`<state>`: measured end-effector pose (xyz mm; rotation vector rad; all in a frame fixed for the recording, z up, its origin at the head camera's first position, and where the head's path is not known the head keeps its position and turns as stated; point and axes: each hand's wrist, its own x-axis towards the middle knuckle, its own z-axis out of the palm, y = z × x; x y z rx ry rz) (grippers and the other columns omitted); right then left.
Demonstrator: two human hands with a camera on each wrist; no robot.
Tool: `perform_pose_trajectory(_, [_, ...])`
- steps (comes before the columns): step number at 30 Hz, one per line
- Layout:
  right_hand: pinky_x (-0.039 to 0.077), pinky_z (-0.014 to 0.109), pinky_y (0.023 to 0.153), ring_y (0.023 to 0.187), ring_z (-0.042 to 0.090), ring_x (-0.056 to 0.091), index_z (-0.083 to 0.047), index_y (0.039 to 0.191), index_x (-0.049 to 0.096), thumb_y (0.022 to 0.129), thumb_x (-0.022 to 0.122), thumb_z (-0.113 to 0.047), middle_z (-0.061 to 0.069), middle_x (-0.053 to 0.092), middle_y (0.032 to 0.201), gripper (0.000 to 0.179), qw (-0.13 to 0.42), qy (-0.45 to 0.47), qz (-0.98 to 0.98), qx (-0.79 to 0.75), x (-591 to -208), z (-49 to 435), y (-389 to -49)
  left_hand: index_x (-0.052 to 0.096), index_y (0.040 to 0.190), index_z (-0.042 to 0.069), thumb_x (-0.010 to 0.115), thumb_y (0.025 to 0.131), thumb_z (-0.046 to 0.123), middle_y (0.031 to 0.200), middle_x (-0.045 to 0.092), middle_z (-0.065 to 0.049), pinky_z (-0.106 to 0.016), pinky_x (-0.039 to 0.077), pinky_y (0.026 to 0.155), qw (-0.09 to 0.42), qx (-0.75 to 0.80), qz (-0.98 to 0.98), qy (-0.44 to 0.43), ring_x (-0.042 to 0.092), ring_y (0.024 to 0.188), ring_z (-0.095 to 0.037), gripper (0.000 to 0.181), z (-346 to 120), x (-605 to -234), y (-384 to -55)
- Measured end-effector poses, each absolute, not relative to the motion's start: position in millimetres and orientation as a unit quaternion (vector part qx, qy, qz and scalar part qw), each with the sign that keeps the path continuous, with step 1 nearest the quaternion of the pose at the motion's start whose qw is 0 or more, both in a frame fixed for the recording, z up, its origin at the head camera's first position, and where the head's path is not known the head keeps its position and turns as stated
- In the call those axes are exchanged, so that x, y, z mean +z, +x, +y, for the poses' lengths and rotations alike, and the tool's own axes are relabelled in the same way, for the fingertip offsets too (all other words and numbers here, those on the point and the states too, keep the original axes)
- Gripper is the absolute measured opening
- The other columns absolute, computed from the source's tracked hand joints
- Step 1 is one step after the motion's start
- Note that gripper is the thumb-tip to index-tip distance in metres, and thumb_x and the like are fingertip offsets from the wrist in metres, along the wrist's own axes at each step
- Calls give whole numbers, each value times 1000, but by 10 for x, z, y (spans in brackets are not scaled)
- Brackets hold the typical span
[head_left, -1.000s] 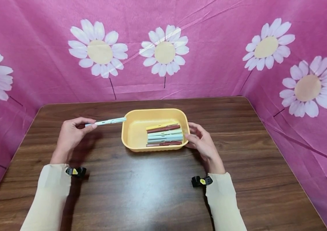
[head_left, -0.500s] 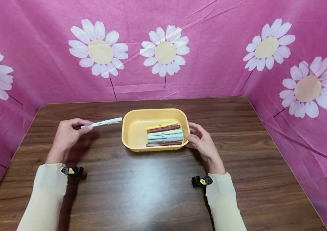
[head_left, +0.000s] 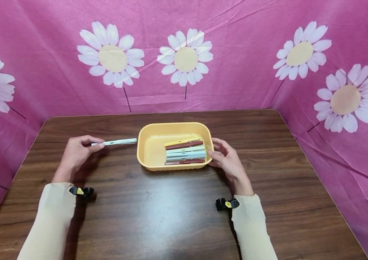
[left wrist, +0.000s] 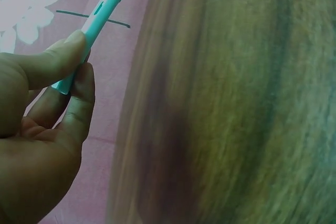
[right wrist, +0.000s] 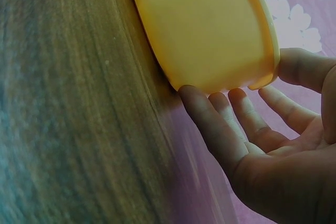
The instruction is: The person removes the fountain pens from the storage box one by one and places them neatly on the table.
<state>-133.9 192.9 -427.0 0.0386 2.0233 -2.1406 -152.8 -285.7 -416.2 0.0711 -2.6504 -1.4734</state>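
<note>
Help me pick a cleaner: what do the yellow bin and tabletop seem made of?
Yellow bin: probably molded plastic, satin finish, since it is evenly colored and rounded at the corners. Tabletop: wood or printed laminate, apparently satin; dark grain and a soft glare show, but I cannot tell which.

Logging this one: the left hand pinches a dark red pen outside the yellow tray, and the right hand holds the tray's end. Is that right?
Only the colour is wrong: the left hand pinches a pale blue-green pen, as the left wrist view shows. The rest stands.
</note>
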Motion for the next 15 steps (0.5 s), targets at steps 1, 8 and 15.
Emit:
perform_pose_trajectory(1, [59, 38, 82, 103, 21, 64, 1, 149, 40, 98, 58, 5, 28, 44, 139, 55, 97, 13, 684, -723, -4271, 1931, -1338, 75, 106, -5, 81, 89, 20, 86, 71, 25, -14, 43, 72, 54, -485, -873, 20, 58, 84, 2, 30, -2847, -4174, -1534])
perform_pose_trajectory(8, [59, 38, 82, 102, 21, 64, 1, 150, 40, 98, 58, 5, 28, 44, 138, 55, 98, 13, 681, -725, -4273, 1929, -1334, 74, 107, -6, 80, 90, 20, 83, 69, 28, -15, 42, 71, 49, -481, -875, 32, 56, 83, 0, 32, -2839, -4242, -1567])
perform_pose_trajectory(15, [59, 38, 82, 104, 22, 63, 1, 150, 40, 98, 58, 6, 28, 44, 140, 55, 97, 10, 680, -727, -4272, 1929, -1335, 73, 113, -5, 79, 91, 24, 90, 68, 23, -17, 41, 72, 23, -472, -880, 40, 52, 88, -5, 37, -2878, -4301, -1594])
